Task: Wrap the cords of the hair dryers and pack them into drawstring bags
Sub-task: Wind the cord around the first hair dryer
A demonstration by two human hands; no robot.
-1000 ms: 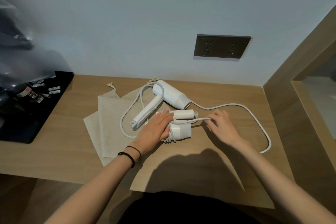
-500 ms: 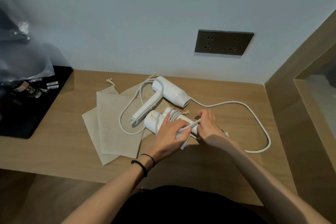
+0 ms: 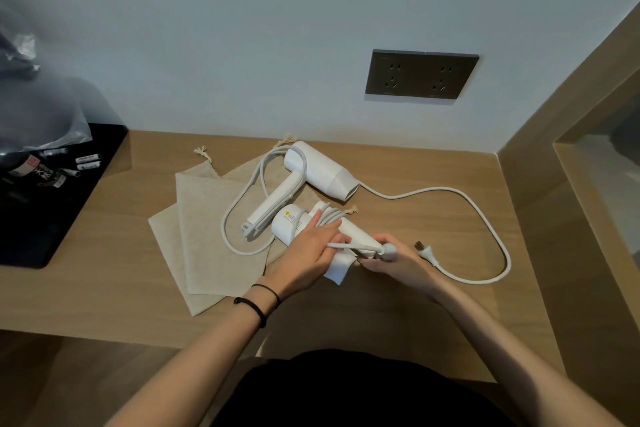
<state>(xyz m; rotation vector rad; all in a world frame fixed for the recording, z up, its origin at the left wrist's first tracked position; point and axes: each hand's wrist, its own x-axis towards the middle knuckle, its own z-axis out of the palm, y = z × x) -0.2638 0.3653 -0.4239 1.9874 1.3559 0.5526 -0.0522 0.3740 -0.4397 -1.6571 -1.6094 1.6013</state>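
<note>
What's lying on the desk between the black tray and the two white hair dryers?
The head view shows flat beige drawstring bags there, overlapping, partly under the far hair dryer. Bare desk separates them from the black tray.

Smooth white plastic hair dryers, matt beige cloth bags, wood-grain desk

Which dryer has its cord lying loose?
The far dryer: its cord snakes across the desk. The near dryer has its own coiled round it.
</note>
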